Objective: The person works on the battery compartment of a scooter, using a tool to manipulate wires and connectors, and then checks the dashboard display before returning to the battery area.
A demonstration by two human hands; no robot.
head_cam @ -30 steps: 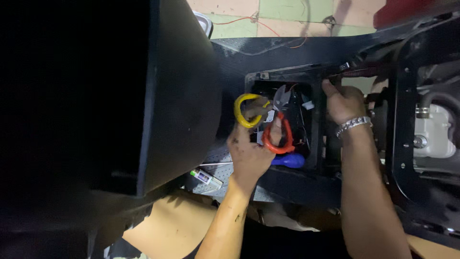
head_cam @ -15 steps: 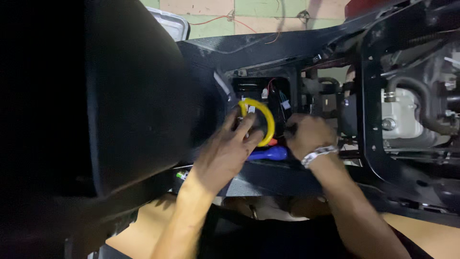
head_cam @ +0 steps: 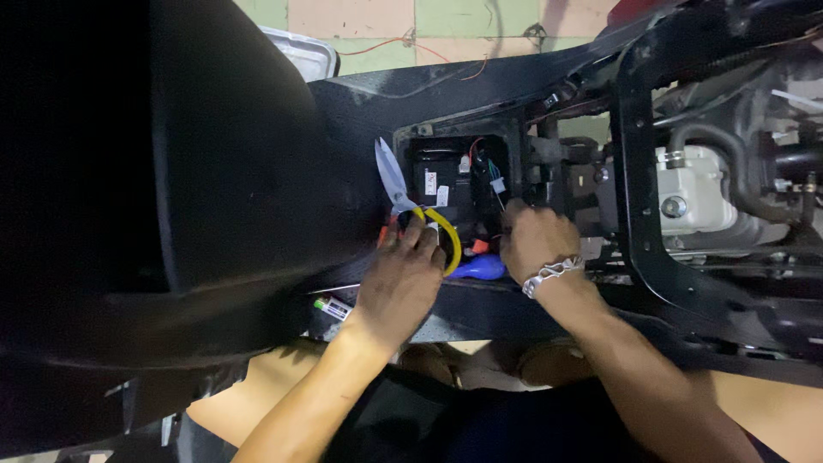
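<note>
Left hand (head_cam: 399,287) clamped round yellow-handled scissors (head_cam: 410,206), blades up and away from the wiring. Right hand (head_cam: 536,244) curled among wires (head_cam: 490,178) inside the open black compartment (head_cam: 459,184); grip hidden, can't tell.

I see black raised seat (head_cam: 171,171) at left | white engine casing (head_cam: 699,197) behind black frame tube (head_cam: 634,154) at right | orange wire (head_cam: 386,45) on green-and-pink tiled floor (head_cam: 377,17) | brown cardboard (head_cam: 249,390) below
</note>
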